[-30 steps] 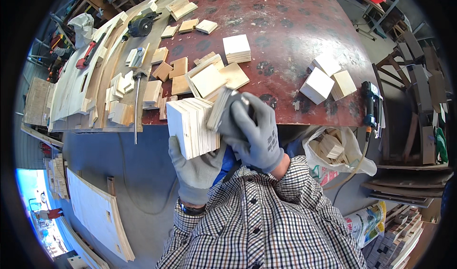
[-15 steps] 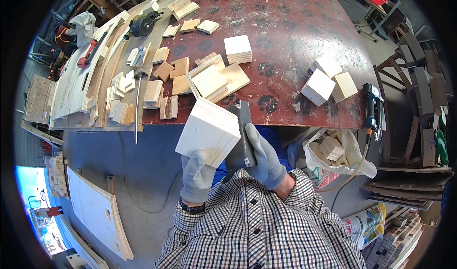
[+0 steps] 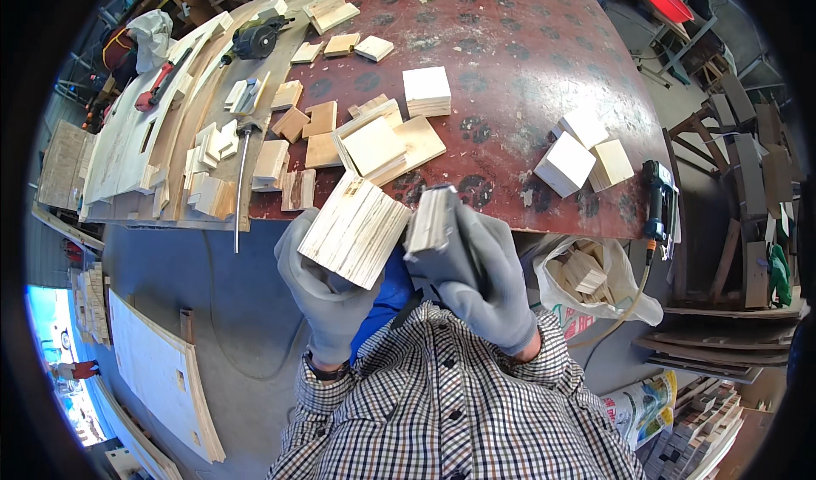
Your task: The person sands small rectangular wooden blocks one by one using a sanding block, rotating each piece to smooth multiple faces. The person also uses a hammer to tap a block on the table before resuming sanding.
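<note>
My left hand [image 3: 321, 310], in a grey glove, grips a pale plywood block [image 3: 355, 230], its layered, rough-grained side facing up. In my gloved right hand [image 3: 496, 286] is a sanding block [image 3: 444, 240], a dark sheet wrapped around a wooden piece. A narrow gap separates the two blocks, both held above the table's near edge. Behind the plywood block, several flat plywood pieces [image 3: 374, 149] lie stacked on the dark red tabletop [image 3: 518, 81]. Three finished-looking plywood blocks [image 3: 564, 164] sit together at the right.
Wood offcuts, a hammer [image 3: 246, 174], a black power tool [image 3: 257, 38] and a red-handled tool [image 3: 157, 89] cover the left side. A black air tool [image 3: 656, 200] with a hose rests at the right edge. Below hangs a white sack [image 3: 552, 276] of wood scraps. Boards [image 3: 166, 369] lean lower left.
The plywood block has turned in my left hand, so its layered side now faces up instead of the smooth face. My right hand has tilted the sanding block and shifted slightly right.
</note>
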`<move>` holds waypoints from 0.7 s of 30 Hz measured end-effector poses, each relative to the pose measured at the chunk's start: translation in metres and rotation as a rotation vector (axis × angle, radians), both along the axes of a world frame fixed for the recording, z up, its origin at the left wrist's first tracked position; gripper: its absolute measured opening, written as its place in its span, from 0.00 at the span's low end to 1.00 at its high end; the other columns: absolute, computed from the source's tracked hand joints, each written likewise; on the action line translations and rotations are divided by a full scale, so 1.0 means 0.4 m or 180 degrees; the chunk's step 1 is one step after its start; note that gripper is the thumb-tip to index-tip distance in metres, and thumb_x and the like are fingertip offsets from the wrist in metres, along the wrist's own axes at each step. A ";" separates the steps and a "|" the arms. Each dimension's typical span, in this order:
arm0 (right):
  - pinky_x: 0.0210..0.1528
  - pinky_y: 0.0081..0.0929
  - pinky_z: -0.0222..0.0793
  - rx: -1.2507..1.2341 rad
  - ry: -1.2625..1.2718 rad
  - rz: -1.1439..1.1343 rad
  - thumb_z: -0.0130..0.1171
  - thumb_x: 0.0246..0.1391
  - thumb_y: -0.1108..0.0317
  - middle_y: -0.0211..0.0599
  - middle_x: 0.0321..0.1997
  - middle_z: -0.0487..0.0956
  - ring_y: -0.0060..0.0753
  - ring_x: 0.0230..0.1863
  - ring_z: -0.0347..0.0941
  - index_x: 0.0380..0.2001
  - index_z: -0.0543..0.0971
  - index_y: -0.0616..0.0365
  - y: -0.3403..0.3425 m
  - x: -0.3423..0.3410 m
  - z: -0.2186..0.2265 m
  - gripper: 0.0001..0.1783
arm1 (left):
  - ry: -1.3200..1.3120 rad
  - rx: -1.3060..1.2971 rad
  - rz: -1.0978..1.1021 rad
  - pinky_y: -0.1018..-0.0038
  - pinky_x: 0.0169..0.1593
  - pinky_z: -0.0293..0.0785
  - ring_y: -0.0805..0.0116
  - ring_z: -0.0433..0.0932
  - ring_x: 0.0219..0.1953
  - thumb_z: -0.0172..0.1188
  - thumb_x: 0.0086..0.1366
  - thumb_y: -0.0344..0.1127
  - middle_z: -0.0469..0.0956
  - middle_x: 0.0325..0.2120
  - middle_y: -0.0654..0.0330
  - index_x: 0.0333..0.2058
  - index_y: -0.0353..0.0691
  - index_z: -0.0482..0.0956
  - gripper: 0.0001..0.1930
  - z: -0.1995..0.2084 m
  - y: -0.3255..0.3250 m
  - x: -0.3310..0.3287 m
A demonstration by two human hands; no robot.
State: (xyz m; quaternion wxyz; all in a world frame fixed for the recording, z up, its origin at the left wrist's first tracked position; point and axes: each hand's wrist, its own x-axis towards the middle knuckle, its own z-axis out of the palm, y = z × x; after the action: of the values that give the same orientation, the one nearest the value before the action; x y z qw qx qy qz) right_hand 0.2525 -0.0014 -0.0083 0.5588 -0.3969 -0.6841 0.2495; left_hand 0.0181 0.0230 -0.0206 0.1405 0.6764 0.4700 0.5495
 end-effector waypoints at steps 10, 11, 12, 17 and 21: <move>0.63 0.52 0.66 0.0241 -0.1208 -0.0207 0.72 0.56 0.48 0.56 0.66 0.74 0.57 0.60 0.73 0.71 0.77 0.49 0.021 -0.036 0.054 0.41 | 0.0723 0.0462 -0.0148 0.54 0.74 0.68 0.48 0.66 0.71 0.83 0.56 0.38 0.66 0.67 0.46 0.71 0.36 0.59 0.51 -0.008 0.000 -0.002; 0.63 0.52 0.66 0.0348 -0.1173 -0.0012 0.72 0.56 0.48 0.56 0.66 0.74 0.57 0.60 0.74 0.70 0.77 0.48 -0.003 -0.053 0.050 0.40 | 0.0974 0.0577 0.0027 0.53 0.74 0.68 0.47 0.67 0.70 0.84 0.56 0.39 0.66 0.67 0.46 0.71 0.36 0.59 0.51 -0.010 0.000 -0.004; 0.63 0.51 0.67 0.0545 -0.1424 -0.0133 0.71 0.56 0.48 0.57 0.68 0.74 0.57 0.59 0.74 0.70 0.77 0.50 -0.009 -0.060 0.043 0.40 | 0.0871 0.0657 -0.0044 0.53 0.73 0.69 0.46 0.68 0.70 0.83 0.57 0.41 0.68 0.67 0.46 0.71 0.36 0.59 0.51 0.003 0.000 0.001; 0.63 0.51 0.67 -0.0220 -0.0685 -0.0877 0.71 0.57 0.54 0.58 0.65 0.74 0.59 0.59 0.73 0.71 0.74 0.58 0.114 -0.039 -0.005 0.41 | 0.0908 0.0549 -0.0336 0.50 0.71 0.70 0.44 0.68 0.68 0.82 0.57 0.38 0.68 0.66 0.46 0.70 0.36 0.60 0.49 0.007 -0.013 -0.011; 0.62 0.50 0.68 0.0393 -0.1090 -0.0383 0.70 0.59 0.47 0.57 0.66 0.75 0.54 0.58 0.74 0.70 0.77 0.52 0.056 -0.052 0.060 0.39 | 0.1104 0.0788 -0.0197 0.50 0.70 0.69 0.45 0.69 0.67 0.81 0.59 0.43 0.69 0.66 0.47 0.69 0.35 0.63 0.46 -0.001 -0.005 0.006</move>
State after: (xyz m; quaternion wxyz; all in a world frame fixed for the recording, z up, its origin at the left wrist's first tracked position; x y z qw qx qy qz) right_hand 0.2318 0.0211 0.0157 0.4714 -0.4388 -0.7582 0.1020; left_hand 0.0204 0.0209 -0.0211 -0.0099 0.7870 0.3952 0.4737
